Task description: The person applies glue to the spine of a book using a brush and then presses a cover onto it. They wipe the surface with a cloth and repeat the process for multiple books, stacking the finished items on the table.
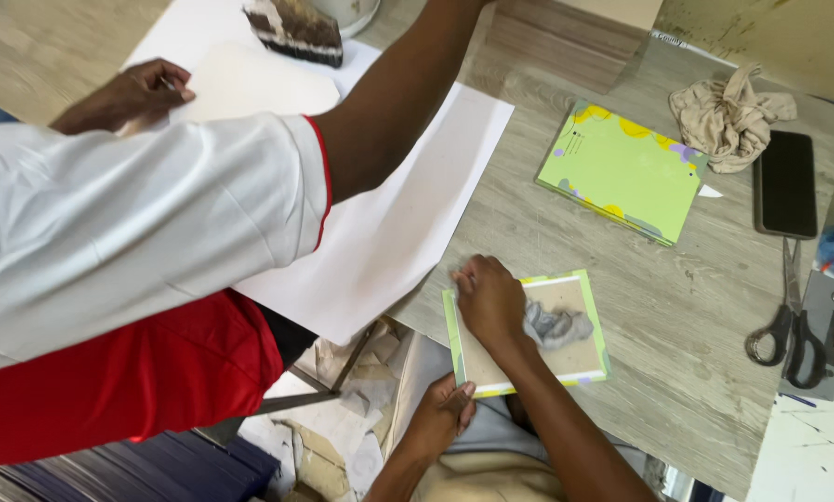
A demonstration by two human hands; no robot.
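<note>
Green-edged board cover (566, 372): right hand (491, 302) clamped grey rag (556, 327) for wiping; left hand (445, 414) gripped its edge, steadying it on table (696, 307).

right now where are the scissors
In the head view the scissors lie on the table's far right, just below the black phone, blades pointing towards it.

Your cloth (556, 326) is grey, the board (580, 358) tan with green edging; the notebook (622, 170) is lime with yellow blobs.
</note>
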